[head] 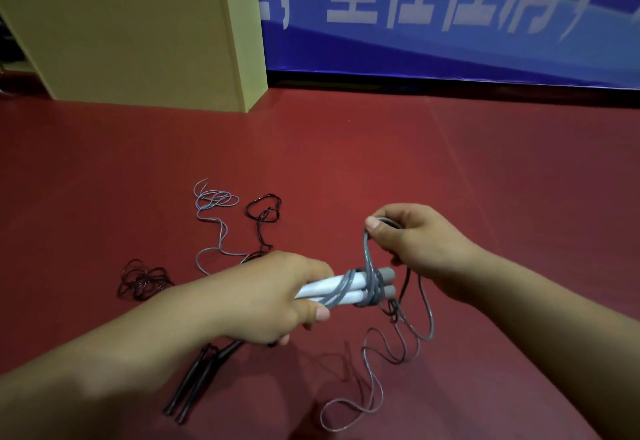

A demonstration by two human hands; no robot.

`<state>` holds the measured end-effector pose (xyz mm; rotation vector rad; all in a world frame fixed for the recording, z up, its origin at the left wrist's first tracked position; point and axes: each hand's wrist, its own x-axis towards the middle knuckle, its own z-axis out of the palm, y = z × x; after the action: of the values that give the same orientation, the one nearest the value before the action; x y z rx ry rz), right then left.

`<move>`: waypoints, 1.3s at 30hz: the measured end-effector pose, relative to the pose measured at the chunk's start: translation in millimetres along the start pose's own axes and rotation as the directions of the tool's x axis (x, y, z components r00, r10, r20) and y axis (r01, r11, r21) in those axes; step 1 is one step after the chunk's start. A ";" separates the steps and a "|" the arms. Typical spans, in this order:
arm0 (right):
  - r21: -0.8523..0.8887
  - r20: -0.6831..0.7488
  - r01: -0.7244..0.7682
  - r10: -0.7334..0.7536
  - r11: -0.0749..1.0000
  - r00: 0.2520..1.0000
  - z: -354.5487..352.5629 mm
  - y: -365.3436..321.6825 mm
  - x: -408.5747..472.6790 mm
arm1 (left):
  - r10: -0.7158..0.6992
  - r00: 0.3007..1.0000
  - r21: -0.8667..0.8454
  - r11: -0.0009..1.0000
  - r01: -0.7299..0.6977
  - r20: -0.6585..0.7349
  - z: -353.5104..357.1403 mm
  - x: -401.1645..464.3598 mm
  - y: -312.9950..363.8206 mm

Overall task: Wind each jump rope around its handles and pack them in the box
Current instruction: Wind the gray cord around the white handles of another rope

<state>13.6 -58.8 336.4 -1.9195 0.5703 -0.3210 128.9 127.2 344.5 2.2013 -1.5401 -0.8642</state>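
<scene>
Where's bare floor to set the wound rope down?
Free: the red floor between the box and the right hand, out to the banner. Crowded: loose ropes left of the left hand, black handles and grey cord below.

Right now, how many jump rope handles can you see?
4. Two white handles lie side by side in the left hand, grey cord wound round them. Two black handles lie together on the red floor below the left forearm. Others may be hidden.
</scene>
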 end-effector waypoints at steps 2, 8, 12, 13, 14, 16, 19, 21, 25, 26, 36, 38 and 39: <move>-0.031 0.023 0.058 -0.057 0.998 0.998 0.2 1.3 -0.4 | 0.046 0.999 -0.062 0.997 -0.044 0.027 -1.6 -3.5 4.3; 0.168 0.089 -0.039 0.024 0.985 0.996 -6.6 0.2 4.7 | 0.155 0.987 -0.298 0.944 -0.140 0.028 -6.6 -9.5 4.2; 0.347 0.218 -0.154 0.080 0.925 0.973 -1.9 -4.4 2.5 | 0.204 0.976 -0.456 0.864 -0.216 -0.076 -10.3 -10.1 -0.1; 0.297 0.229 -0.136 0.068 0.945 0.971 1.2 -5.8 2.5 | 0.194 0.973 -0.489 0.842 -0.229 -0.122 -11.6 -10.0 -0.6; 0.248 0.226 -0.121 0.064 0.961 0.972 5.4 -6.6 2.2 | 0.175 0.970 -0.519 0.821 -0.239 -0.169 -12.1 -9.7 -0.9; 0.238 0.201 -0.153 0.106 0.959 0.974 14.2 -8.9 1.5 | 0.114 0.959 -0.560 0.791 -0.246 -0.260 -12.3 -8.7 -1.4; 0.310 0.219 -0.190 0.125 0.931 0.968 23.3 -11.5 -0.6 | -0.001 0.932 -0.609 0.757 -0.236 -0.362 -12.5 -6.9 -2.6; 0.333 0.236 -0.194 0.118 0.923 0.964 25.5 -11.6 -0.2 | -0.085 0.909 -0.646 0.730 -0.222 -0.408 -14.3 -5.7 -4.8; 0.288 0.271 -0.224 0.145 0.931 0.952 26.1 -9.3 1.6 | -0.194 0.869 -0.670 0.717 -0.191 -0.455 -15.7 -4.1 -11.2; 0.256 0.272 -0.231 0.160 0.939 0.949 27.0 -8.6 1.4 | -0.203 0.864 -0.668 0.721 -0.186 -0.460 -15.1 -3.6 -12.6; 0.140 0.287 -0.285 0.236 0.948 0.928 25.0 -9.6 0.6 | -0.273 0.829 -0.645 0.752 -0.133 -0.488 -13.8 2.0 -18.1; 0.097 0.296 -0.305 0.265 0.948 0.918 23.9 -9.1 -0.5 | -0.298 0.815 -0.655 0.745 -0.127 -0.497 -14.4 3.0 -19.6; 0.080 0.303 -0.308 0.272 0.948 0.914 23.1 -8.9 -0.8 | -0.314 0.805 -0.659 0.742 -0.122 -0.503 -14.8 3.5 -20.7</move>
<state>25.9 -37.4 335.2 -1.6894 0.6138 0.1131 154.3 130.4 343.0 1.7526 -0.6509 -0.5402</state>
